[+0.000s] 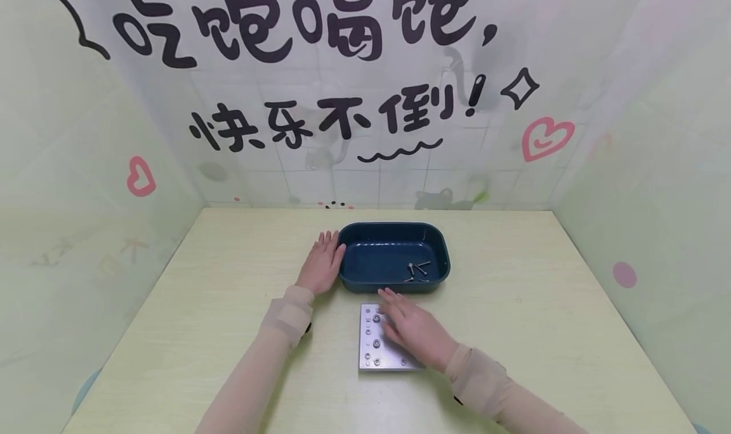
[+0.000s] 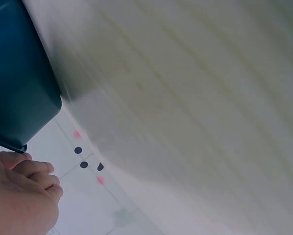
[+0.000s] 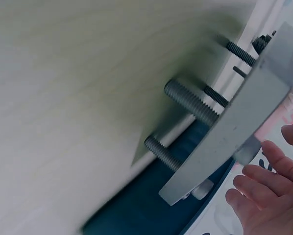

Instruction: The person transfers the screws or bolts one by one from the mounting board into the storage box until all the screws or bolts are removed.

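A dark blue rectangular tray [image 1: 365,289] stands toward the back of the table, with several small screws [image 1: 421,269] in its right front part. My left hand [image 1: 322,266] rests along the tray's left side, fingers extended at the rim. In the left wrist view, the fingers [image 2: 34,169] show right at the rim's corner. In front of the tray is a silver metal plate [image 1: 391,356] with several screws set in it. My right hand [image 1: 419,332] hovers over the plate's right part, hiding it, fingers loosely bent. Threaded screw shanks [image 3: 190,103] protrude below the plate in the right wrist view.
The pale wood-look table [image 1: 514,294] extends to both sides of the tray and plate. Behind it rises a white wall [image 1: 371,186] with black lettering, and light side walls [image 1: 657,231] flank it. Both forearms reach in from the front edge.
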{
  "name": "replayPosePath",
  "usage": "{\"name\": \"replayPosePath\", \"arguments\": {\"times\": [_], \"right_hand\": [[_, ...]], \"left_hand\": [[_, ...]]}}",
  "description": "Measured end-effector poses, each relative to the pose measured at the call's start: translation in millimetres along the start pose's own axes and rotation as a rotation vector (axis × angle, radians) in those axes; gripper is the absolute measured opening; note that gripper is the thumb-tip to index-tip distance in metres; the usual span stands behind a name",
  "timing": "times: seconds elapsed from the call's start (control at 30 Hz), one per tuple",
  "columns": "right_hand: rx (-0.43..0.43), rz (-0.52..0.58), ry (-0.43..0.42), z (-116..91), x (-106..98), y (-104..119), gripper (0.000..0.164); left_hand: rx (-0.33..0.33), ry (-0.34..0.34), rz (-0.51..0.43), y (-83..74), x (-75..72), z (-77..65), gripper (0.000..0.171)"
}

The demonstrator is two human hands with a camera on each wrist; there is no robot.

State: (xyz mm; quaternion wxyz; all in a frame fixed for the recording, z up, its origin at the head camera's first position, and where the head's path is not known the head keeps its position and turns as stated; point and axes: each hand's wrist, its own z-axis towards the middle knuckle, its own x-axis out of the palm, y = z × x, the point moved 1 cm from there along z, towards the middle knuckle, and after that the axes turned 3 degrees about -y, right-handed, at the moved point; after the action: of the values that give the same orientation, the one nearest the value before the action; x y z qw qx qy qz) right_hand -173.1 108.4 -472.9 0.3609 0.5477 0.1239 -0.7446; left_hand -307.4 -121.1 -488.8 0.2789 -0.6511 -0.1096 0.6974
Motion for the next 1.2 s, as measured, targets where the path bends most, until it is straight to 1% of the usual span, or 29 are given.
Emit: {"name": "replayPosePath", "arguments": {"times": [0.2,0.43,0.67,0.87,0.93,1.07,1.2], "right_hand": [[-0.088,-0.042,-0.043,-2.6,4.0,7.8,0.022],[-0.143,-0.069,-0.019,-1.5,8.4,17.5,0.024],[-0.134,-0.077,0.001,-1.2,15.4,21.4,0.023],[-0.156,-0.098,-0.045,0.0,19.7,21.0,0.020],[-0.158,-0.097,-0.048,0.3,20.9,20.9,0.019],[-0.142,-0.087,-0.009,0.7,21.3,22.1,0.020],[-0.108,-0.073,0.039,1.8,20.0,24.6,0.020]], "left_hand": [[-0.001,-0.004,-0.010,-0.4,-0.5,-0.6,0.060],[0.003,0.009,0.003,1.4,-0.1,0.1,0.063],[0.011,0.006,0.001,2.4,1.0,0.4,0.064],[0.015,0.002,-0.001,2.1,0.4,1.1,0.063],[0.017,0.004,-0.001,2.0,0.2,1.2,0.063],[0.019,0.007,0.001,2.0,0.0,1.2,0.063],[0.019,0.010,-0.001,2.1,-0.1,1.1,0.063]]}}
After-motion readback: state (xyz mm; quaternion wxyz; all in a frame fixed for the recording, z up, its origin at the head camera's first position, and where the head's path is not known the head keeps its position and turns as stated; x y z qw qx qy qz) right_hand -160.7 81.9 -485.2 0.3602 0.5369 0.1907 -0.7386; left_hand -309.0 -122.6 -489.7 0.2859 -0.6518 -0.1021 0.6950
